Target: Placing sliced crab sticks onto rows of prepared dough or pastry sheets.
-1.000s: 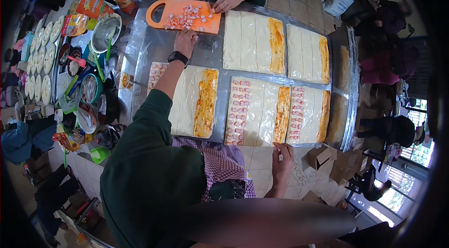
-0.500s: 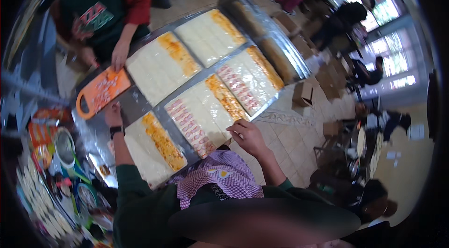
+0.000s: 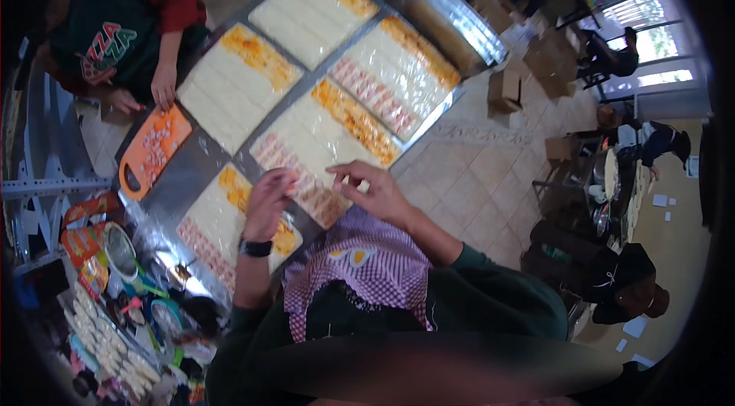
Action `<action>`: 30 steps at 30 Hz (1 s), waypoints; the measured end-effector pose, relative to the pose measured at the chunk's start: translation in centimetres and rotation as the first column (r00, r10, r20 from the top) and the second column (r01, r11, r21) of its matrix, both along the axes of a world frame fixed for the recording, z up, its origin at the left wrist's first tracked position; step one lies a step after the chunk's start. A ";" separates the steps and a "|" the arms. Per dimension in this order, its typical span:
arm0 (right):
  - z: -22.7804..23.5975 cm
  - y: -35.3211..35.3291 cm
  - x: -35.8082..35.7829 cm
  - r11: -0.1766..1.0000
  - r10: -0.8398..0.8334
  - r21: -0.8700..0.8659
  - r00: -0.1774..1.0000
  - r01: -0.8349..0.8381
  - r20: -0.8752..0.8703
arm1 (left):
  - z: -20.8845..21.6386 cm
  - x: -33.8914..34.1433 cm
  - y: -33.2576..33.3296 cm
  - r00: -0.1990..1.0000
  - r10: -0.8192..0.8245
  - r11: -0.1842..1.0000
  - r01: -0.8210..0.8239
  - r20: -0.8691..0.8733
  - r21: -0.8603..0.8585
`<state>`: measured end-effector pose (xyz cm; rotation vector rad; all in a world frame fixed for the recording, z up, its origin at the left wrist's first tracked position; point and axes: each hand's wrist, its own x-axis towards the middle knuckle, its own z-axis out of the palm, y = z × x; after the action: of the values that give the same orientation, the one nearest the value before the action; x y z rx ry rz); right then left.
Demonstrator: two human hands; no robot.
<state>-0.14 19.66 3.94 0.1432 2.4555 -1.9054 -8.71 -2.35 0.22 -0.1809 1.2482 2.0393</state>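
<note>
My left hand [image 3: 269, 199], with a dark watch at the wrist, hovers over the front dough sheets. Its fingers are drawn together; what they hold, if anything, is too small to make out. Facing it, my right hand [image 3: 374, 190] is held above the near edge of the middle dough sheet [image 3: 302, 134], thumb and fingers apart. That sheet bears an orange sauce strip [image 3: 352, 121] and a row of pink chopped pieces [image 3: 285, 165]. Partly behind my left arm lies the front-left dough sheet [image 3: 210, 211], with pink pieces along its left edge and orange sauce on its right.
An orange cutting board [image 3: 138, 157] with chopped pink pieces lies at the left, a co-worker's hand [image 3: 163, 86] at its far end. More dough sheets [image 3: 237, 92] cover the metal table. Bowls and packets [image 3: 119, 249] crowd the lower left; cardboard boxes [image 3: 505, 90] stand right.
My left hand has moved from beside the cutting board rightward and nearer, towards my right hand. My right hand has shifted slightly left and nearer. The whole view has swung.
</note>
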 end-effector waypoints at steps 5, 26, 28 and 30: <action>-0.7 3.2 1.2 0.999 -0.012 -0.039 0.985 0.019 0.175 | -2.4 3.9 6.7 0.977 -0.160 0.987 0.154 -0.140 -0.055; -8.9 10.1 1.3 0.918 -0.394 0.079 0.916 0.389 0.073 | -5.3 5.9 14.4 0.999 0.054 0.996 -0.053 0.005 -0.078; -9.0 10.5 0.8 0.926 -0.341 0.171 0.940 0.336 -0.001 | -4.4 5.7 14.9 0.989 0.135 0.990 -0.132 0.065 -0.048; -8.9 11.3 0.7 0.907 -0.250 0.319 0.962 0.274 -0.114 | -4.4 5.8 15.3 0.970 0.210 0.976 -0.215 0.127 0.034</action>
<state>0.56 30.93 -4.99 0.4434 2.9197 -1.5763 -2.92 13.00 -4.14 -0.4276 1.1440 2.2014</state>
